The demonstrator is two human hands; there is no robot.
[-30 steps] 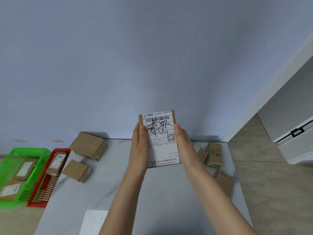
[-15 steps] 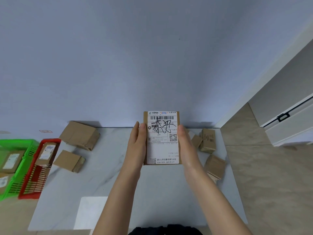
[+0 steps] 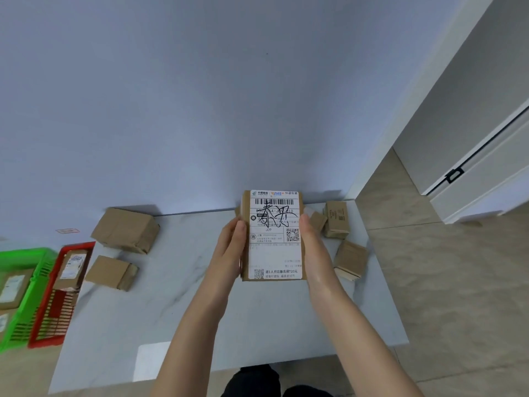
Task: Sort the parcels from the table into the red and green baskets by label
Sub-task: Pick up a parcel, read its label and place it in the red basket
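Observation:
I hold a brown parcel (image 3: 274, 247) up over the middle of the table, its white shipping label with handwritten black characters facing me. My left hand (image 3: 229, 250) grips its left edge and my right hand (image 3: 313, 247) grips its right edge. The red basket (image 3: 54, 305) stands off the table's left edge with one labelled parcel (image 3: 71, 267) in it. The green basket (image 3: 21, 296) sits just left of the red one and holds labelled parcels.
On the grey marble table (image 3: 171, 310), two plain brown boxes lie at the left, a large one (image 3: 126, 229) and a smaller one (image 3: 111, 272). Several small boxes (image 3: 336, 220) sit at the right near the table's edge. A wall rises behind the table.
The view has shifted right and tipped down, so the baskets slid toward the left edge. The parcel stays upright between both hands, slightly straighter than before.

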